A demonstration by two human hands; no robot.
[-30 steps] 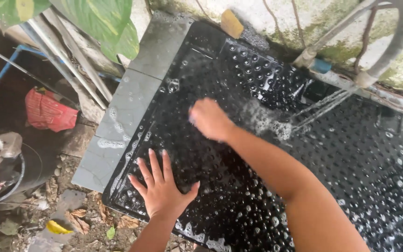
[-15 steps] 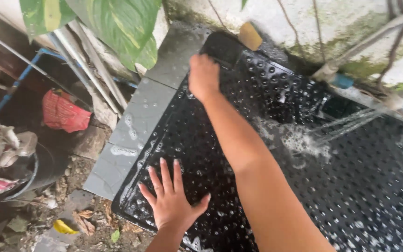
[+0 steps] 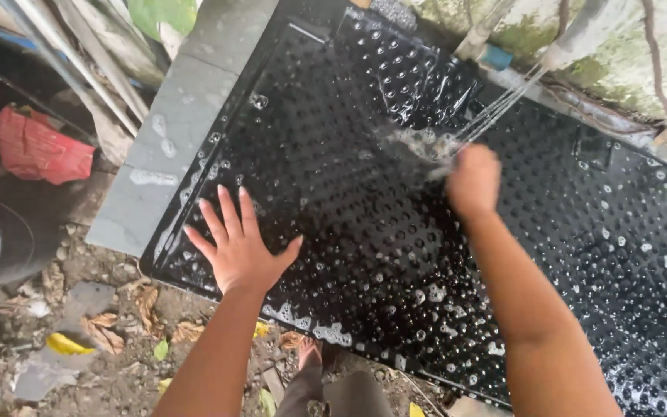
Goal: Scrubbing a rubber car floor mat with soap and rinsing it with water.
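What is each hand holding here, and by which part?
Left hand holds nothing: it lies flat, fingers spread, on the wet black mat. Right hand is closed; its contents cannot be told.

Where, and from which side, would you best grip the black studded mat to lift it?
Probably the near-left corner of the mat, taken from the person's side. There its rim overhangs the grey slab, so fingers could hook under it. The left hand lies flat beside that corner. The far edge sits against the wall, and the surface is wet and soapy.
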